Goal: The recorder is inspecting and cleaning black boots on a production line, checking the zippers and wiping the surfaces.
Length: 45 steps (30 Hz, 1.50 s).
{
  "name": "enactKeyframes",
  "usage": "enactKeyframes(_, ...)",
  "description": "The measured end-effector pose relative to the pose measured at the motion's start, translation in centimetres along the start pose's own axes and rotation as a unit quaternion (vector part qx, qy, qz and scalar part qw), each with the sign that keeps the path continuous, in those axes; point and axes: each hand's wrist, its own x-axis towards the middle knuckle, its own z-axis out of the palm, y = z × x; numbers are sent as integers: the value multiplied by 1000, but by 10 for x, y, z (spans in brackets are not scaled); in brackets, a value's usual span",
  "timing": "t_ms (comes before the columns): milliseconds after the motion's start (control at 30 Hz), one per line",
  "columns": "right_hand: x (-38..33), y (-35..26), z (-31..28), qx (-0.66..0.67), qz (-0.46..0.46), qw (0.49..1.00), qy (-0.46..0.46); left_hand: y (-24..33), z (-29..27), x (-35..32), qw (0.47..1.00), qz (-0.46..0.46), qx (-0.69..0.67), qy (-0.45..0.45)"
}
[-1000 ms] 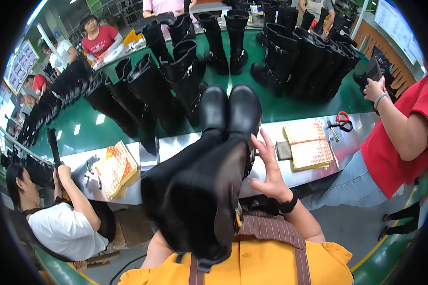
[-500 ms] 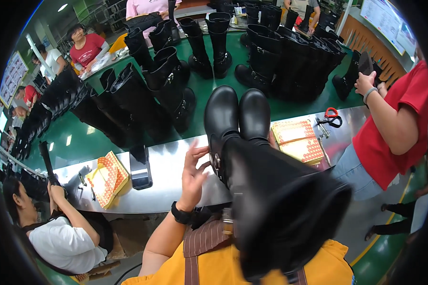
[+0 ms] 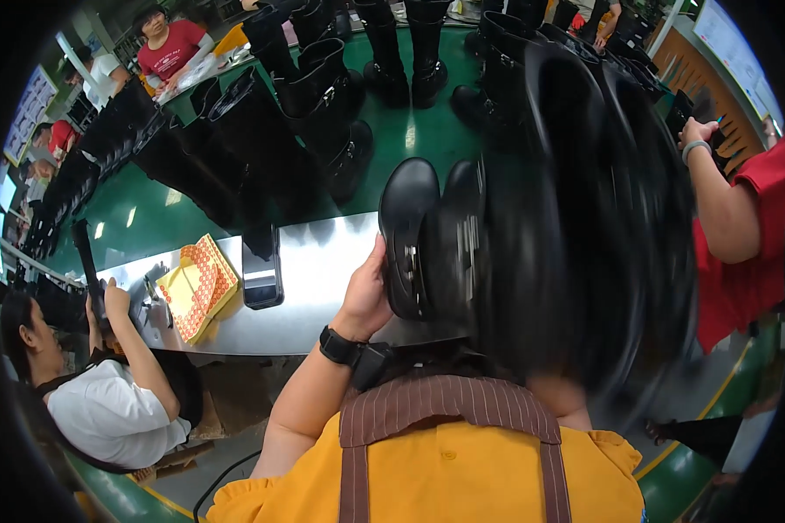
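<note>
I hold a pair of tall black boots (image 3: pixel 427 235) close in front of me, soles facing left and toes up. Their shafts (image 3: pixel 584 218) are blurred and fill the right of the view. My left hand (image 3: pixel 366 295), with a black watch (image 3: pixel 338 346) on its wrist, grips the sole side of the left boot. My right hand is hidden behind the boots. The boots hang over the steel table (image 3: pixel 323 261).
A dark phone (image 3: pixel 262 270) and an orange dotted pad (image 3: pixel 202 283) lie on the steel table. Behind it a green belt (image 3: pixel 148 218) carries several black boots (image 3: pixel 323 96). One person in white (image 3: pixel 105 401) sits at left; another in red (image 3: pixel 741 227) stands at right.
The boots swung from my lower left across to the right and their shafts rose. My right hand went out of sight, and my left hand took hold at the soles.
</note>
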Motion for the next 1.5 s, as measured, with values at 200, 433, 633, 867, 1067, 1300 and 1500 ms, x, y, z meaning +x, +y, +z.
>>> enactKeyframes(200, -19, -5, 19, -17, -28, 982, 184, -4, 35, -15, 979, 23, 25, 201)
enactKeyframes(433, -35, 7, 23, -32, -68, 983, 167, -17, 38, -10, 975, 47, 6, 215)
enactKeyframes(633, -27, 8, 38, -84, -101, 962, 238, -19, 30, -10, 973, 53, -9, 226)
enactKeyframes(867, -23, 4, 37, -118, -104, 950, 269, -16, 32, -4, 973, 61, 13, 221)
enactKeyframes(1067, -32, 11, 36, -173, -131, 933, 288, -26, 22, -8, 967, 66, 50, 239)
enactKeyframes(1300, -44, 13, 24, -220, -127, 921, 296, -29, 15, -16, 965, 85, 63, 241)
enactKeyframes(1500, -41, 5, 16, -187, -120, 942, 251, -23, 3, -8, 980, 34, 20, 196)
